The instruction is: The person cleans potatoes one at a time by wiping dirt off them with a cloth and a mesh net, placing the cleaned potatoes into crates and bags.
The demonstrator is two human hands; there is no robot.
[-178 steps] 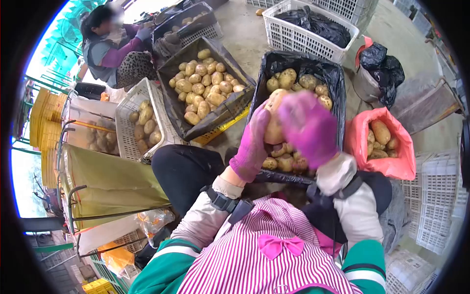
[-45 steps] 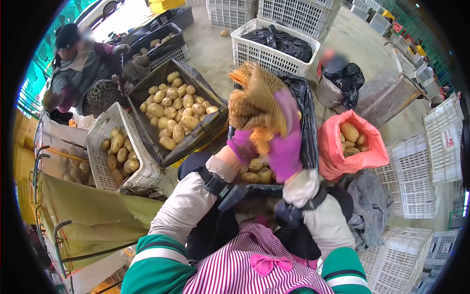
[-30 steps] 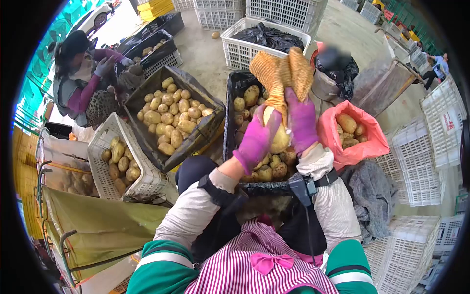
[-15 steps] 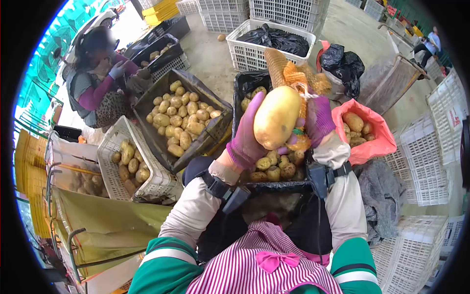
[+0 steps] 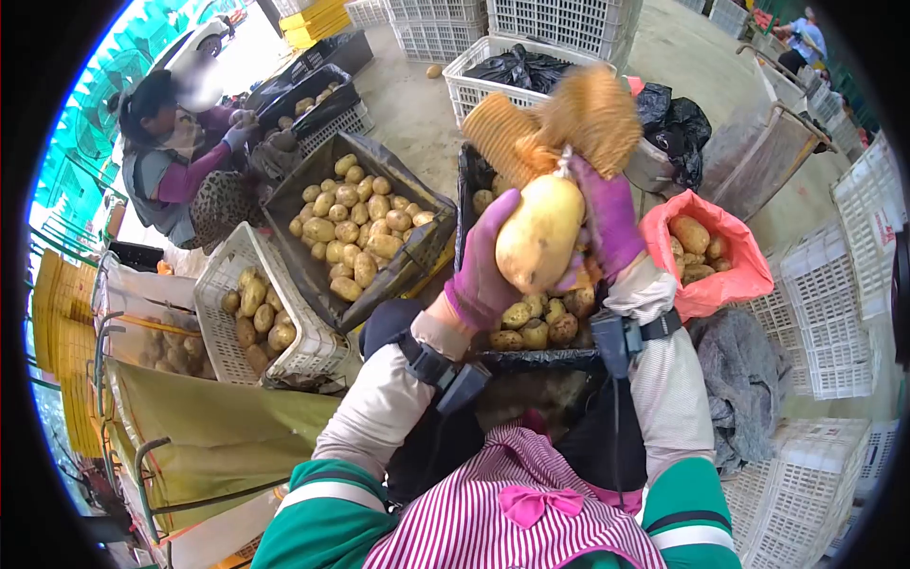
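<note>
Big potato [image 5: 540,232] held upright-ish in left grip [image 5: 482,261]; right grip [image 5: 614,216] just beside it, apparently closed on orange-brown cloth [image 5: 502,139]. Black-lined crate [image 5: 540,361] of potatoes [image 5: 536,334] below both grips. Step seems to be handling potato with cloth; next move calls for steady left hold.

No words or numbers can be read here. A small red mark [image 5: 885,230] is on the side of a white crate [image 5: 861,248], way over on the right, close to the dark round edge of the view. It looks a bit like print, but it is too small and fuzzy to read. I can't tell if it is letters, a number or a picture.
</note>
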